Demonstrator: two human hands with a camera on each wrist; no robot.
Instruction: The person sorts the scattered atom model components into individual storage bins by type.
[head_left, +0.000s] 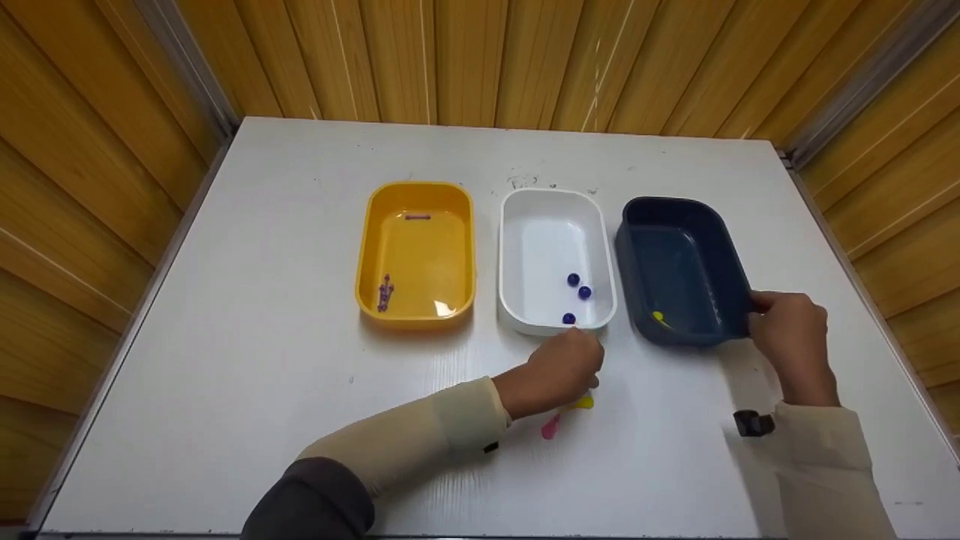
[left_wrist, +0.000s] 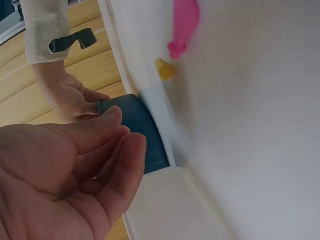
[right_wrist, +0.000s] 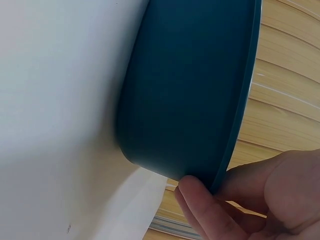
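My right hand (head_left: 793, 334) pinches the near right corner of a dark blue plastic tub (head_left: 679, 339) by its rim; the right wrist view shows fingers and thumb on either side of the rim (right_wrist: 241, 102). A small yellow piece (head_left: 658, 316) lies inside. My left hand (head_left: 559, 367) hovers at the near edge of a white tub (head_left: 510, 262), fingers loosely bent and thumb close to the index finger, with nothing visible between them. Several dark blue beads (head_left: 584, 292) sit in that tub. Beneath this hand lie an uninflated pink balloon (left_wrist: 186, 22) and a yellow one (head_left: 584, 403).
Left of the white tub stands a yellow tub (head_left: 363, 262) with small purple rods (head_left: 385, 294) in its near left corner and another rod (head_left: 418, 217) at the far side. Wood-panelled walls (head_left: 465, 60) surround the white table (head_left: 247, 300).
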